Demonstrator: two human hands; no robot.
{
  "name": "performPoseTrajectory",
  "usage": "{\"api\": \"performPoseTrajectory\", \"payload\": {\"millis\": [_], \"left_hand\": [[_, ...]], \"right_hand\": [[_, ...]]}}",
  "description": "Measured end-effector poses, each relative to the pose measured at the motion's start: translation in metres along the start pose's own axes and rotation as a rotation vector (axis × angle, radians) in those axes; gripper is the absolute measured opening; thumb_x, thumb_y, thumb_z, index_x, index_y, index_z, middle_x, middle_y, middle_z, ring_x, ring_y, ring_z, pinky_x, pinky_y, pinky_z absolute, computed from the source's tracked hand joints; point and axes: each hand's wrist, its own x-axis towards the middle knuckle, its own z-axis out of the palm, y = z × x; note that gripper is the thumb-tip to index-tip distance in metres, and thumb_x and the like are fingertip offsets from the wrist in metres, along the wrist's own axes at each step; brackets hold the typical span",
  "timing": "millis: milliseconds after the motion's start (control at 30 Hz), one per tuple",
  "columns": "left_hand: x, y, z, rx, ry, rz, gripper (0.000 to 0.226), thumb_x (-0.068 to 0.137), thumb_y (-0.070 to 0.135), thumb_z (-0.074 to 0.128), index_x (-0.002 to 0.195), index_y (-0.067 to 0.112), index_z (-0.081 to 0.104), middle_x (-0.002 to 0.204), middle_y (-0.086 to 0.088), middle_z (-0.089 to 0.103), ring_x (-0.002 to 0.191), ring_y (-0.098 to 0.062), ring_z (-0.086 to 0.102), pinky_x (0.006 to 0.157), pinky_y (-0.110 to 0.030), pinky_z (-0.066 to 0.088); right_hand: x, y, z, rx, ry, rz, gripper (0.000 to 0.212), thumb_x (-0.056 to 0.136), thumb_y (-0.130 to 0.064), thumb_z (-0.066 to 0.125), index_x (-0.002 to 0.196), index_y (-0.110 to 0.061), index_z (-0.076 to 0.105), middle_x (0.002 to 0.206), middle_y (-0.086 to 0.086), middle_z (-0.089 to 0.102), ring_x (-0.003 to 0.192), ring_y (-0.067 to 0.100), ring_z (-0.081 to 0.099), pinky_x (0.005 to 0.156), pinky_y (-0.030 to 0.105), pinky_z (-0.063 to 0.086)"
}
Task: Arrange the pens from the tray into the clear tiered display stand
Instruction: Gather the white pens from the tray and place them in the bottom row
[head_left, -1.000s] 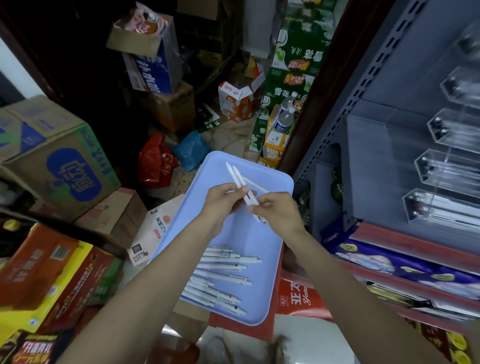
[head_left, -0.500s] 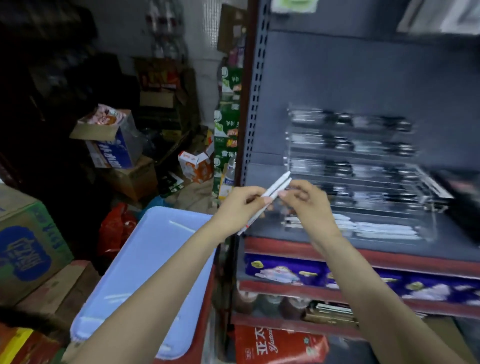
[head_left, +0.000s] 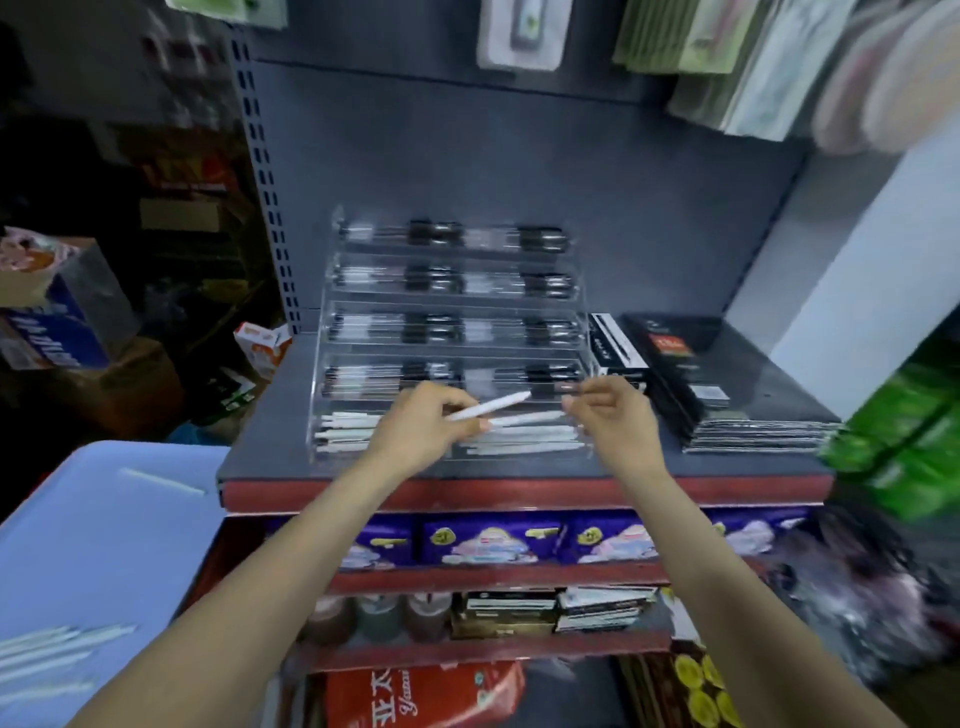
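A grey metal shop shelf (head_left: 727, 384) with a red front edge filled the head view, backed by a grey panel and a perforated upright at its left. On it stood the clear tiered display stand (head_left: 452, 338), five steps high. Its four upper tiers held dark-and-clear pens (head_left: 441, 283) lying sideways, and the bottom tier held a row of white pens (head_left: 345, 431).

Just right of the stand lay a stack of black flat packs (head_left: 727, 410), with a black-and-white box (head_left: 615, 348) touching the stand's side. Below the shelf ran a row of purple packets (head_left: 488, 540), and lower still were brown jars (head_left: 374, 616) and stacked boxes.

The left hand (head_left: 421, 431) hovered over the front of the bottom tier, its thumb and fingers pinching a white pen (head_left: 488, 407) that pointed up and to the right. A second white pen (head_left: 527, 418) lay just under it, reaching toward the right hand (head_left: 613, 415). That hand's fingers were curled near the pen's end, but whether they actually held it could not be told through the blur.

At lower left sat the pale blue tray (head_left: 104, 551), well apart from the stand, with one white pen (head_left: 161, 481) loose near its far end and a cluster of white pens (head_left: 57, 654) at its near left edge. Cardboard cartons (head_left: 57, 312) were piled in the dim area behind it.
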Motion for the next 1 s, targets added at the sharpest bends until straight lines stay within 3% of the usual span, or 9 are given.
{"api": "performPoseTrajectory", "payload": {"millis": [167,333,500,867,933,1000], "left_hand": [[0.016,0.015,0.023,0.221,-0.016,-0.072,0.012,0.081,0.043,0.067,0.084,0.032,0.07,0.063,0.007,0.06,0.054,-0.008,0.05,0.049,-0.025,0.028],[0.023,0.018,0.035,0.368,-0.05,-0.067,0.016,0.08,0.05,0.066,0.085,0.035,0.069,0.074,0.008,0.064,0.08,-0.017,0.061,0.065,-0.028,0.042],[0.024,0.021,0.035,0.533,-0.022,-0.012,0.025,0.082,0.051,0.062,0.099,0.034,0.069,0.104,0.006,0.069,0.101,-0.019,0.061,0.073,-0.029,0.043],[0.016,0.018,0.033,0.521,-0.113,-0.033,0.027,0.085,0.052,0.057,0.096,0.032,0.07,0.094,0.002,0.065,0.093,-0.02,0.058,0.068,-0.029,0.04],[0.016,0.02,0.032,0.49,-0.097,-0.029,0.027,0.087,0.052,0.054,0.096,0.031,0.068,0.09,0.002,0.065,0.087,-0.019,0.059,0.062,-0.027,0.037],[0.015,0.024,0.032,0.462,-0.078,-0.022,0.029,0.092,0.048,0.047,0.106,0.029,0.065,0.098,0.003,0.061,0.091,-0.017,0.056,0.066,-0.028,0.038]], "right_hand": [[0.009,0.019,-0.031,-0.139,0.037,-0.009,0.033,0.086,-0.019,0.066,0.114,-0.006,0.057,0.096,0.004,0.059,0.088,0.018,0.056,0.078,0.026,0.042],[0.012,0.026,-0.034,-0.167,-0.006,-0.006,0.035,0.088,-0.021,0.064,0.119,-0.007,0.055,0.099,0.003,0.056,0.091,0.016,0.054,0.079,0.026,0.04],[0.013,0.026,-0.026,-0.178,-0.081,0.008,0.035,0.088,-0.021,0.064,0.119,-0.009,0.054,0.101,0.003,0.056,0.089,0.013,0.054,0.077,0.024,0.039],[0.013,0.027,-0.022,-0.196,-0.157,0.044,0.039,0.09,-0.017,0.062,0.125,-0.012,0.048,0.097,0.002,0.057,0.094,0.016,0.057,0.075,0.026,0.041],[0.013,0.027,-0.023,-0.188,-0.16,0.044,0.038,0.09,-0.017,0.062,0.125,-0.012,0.048,0.097,0.002,0.059,0.095,0.017,0.057,0.072,0.025,0.041],[0.013,0.026,-0.025,-0.176,-0.143,0.03,0.033,0.091,-0.017,0.06,0.122,-0.013,0.05,0.096,0.002,0.062,0.092,0.015,0.057,0.063,0.02,0.041]]}}
